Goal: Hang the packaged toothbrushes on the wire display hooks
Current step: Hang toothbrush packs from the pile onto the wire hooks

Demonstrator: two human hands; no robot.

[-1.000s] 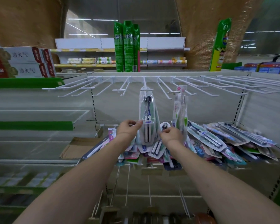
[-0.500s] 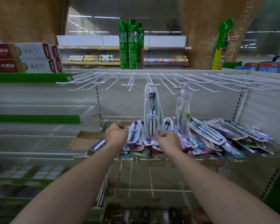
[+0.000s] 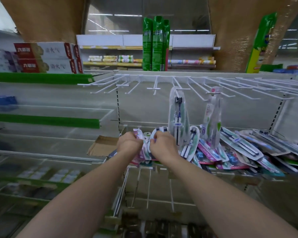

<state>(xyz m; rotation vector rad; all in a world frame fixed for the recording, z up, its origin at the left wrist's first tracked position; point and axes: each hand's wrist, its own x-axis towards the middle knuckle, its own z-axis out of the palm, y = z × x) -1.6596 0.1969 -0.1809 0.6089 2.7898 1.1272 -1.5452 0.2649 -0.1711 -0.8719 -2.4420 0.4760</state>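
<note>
Two hands (image 3: 130,144) (image 3: 163,146); two hanging toothbrush packs (image 3: 178,117) (image 3: 212,115); three green bottles (image 3: 155,43)

both hands (image 3: 130,143) (image 3: 163,146) grip toothbrush packs (image 3: 145,145) below the wire hooks (image 3: 181,86)

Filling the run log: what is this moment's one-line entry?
stage: picking from pile | left hand: grips pink toothbrush pack | right hand: grips white toothbrush pack | wire hooks: two packs hung
</note>
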